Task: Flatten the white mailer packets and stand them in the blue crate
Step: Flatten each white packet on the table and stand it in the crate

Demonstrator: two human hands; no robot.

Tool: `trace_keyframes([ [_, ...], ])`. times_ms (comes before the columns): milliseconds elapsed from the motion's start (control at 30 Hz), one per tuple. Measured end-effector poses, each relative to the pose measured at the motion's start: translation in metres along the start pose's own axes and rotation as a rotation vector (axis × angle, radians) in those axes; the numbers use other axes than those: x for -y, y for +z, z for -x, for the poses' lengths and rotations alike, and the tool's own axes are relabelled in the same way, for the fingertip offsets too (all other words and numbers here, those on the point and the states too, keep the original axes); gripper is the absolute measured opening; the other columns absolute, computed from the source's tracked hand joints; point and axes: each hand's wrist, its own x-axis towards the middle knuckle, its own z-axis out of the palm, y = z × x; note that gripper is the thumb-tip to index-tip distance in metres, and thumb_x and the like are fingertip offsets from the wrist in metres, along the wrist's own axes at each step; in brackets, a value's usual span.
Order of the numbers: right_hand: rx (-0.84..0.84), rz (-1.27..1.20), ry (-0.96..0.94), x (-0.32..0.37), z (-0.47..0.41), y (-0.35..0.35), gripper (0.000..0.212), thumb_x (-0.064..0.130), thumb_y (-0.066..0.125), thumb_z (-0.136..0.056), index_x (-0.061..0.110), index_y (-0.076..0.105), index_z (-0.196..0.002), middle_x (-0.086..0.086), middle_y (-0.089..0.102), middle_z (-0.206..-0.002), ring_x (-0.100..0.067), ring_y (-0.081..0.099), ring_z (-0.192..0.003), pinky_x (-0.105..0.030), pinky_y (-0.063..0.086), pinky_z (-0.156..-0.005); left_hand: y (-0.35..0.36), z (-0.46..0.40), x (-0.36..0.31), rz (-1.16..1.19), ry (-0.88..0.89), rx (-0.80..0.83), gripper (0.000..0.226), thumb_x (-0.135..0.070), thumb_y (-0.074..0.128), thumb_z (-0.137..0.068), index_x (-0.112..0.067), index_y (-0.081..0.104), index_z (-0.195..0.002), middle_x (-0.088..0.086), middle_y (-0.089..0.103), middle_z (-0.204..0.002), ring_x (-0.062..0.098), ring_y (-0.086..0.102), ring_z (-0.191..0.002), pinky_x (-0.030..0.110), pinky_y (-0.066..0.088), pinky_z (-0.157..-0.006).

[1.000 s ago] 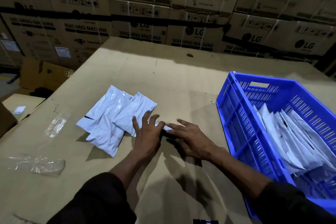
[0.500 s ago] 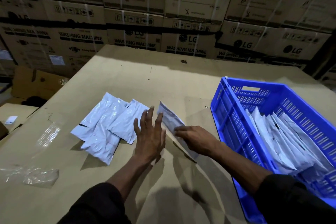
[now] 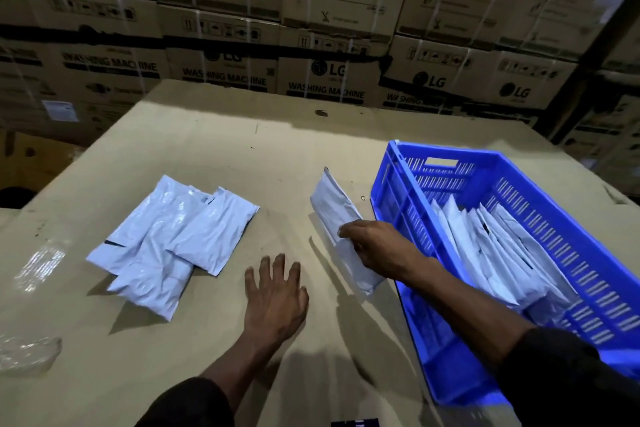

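Observation:
My right hand grips a white mailer packet and holds it on edge above the cardboard surface, just left of the blue crate. Several white packets stand leaning in a row inside the crate. A small pile of white packets lies flat on the surface to the left. My left hand hovers flat with its fingers spread, between the pile and the held packet, holding nothing.
The work surface is a large sheet of cardboard. Clear plastic wrap lies at its left edge. Stacked washing machine cartons form a wall right behind it.
My right hand lifted one packet off the surface and carried it right, toward the crate. My left hand let go of it and drew back toward me.

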Motion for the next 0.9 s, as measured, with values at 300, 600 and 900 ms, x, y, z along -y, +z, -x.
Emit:
trace_keyframes([
  [300,-0.293,-0.087,-0.039,-0.008,0.003,-0.041,0.034,0.001,0.05,-0.079,0.008,0.072,-0.106,-0.011,0.074,-0.1,-0.034,0.071,-0.085,-0.045,0.058,-0.069,-0.038,-0.028,-0.049,0.081,0.078,-0.204,0.052,-0.04,0.04,-0.094,-0.014,0.058,-0.135,0.013,0.05,-0.149,0.039,0.045,-0.139,0.066,0.034,-0.108],
  [600,-0.586,-0.063,0.031,-0.078,0.04,-0.139,0.027,-0.007,0.064,-0.08,0.004,0.075,-0.102,-0.009,0.076,-0.102,-0.026,0.073,-0.089,-0.035,0.057,-0.08,-0.135,-0.104,-0.159,0.089,0.248,-0.331,0.044,-0.038,0.036,-0.097,-0.017,0.063,-0.124,0.013,0.051,-0.146,0.039,0.044,-0.138,0.068,0.034,-0.109],
  [900,-0.266,0.128,0.325,-0.172,0.129,-0.155,0.039,-0.008,0.06,-0.075,0.01,0.075,-0.106,-0.012,0.075,-0.1,-0.036,0.07,-0.091,-0.04,0.053,-0.076,-0.14,-0.123,-0.274,-0.048,0.41,-0.079,0.066,-0.052,0.04,-0.105,-0.015,0.028,-0.158,0.014,0.003,-0.172,0.039,-0.008,-0.157,0.068,-0.01,-0.119],
])
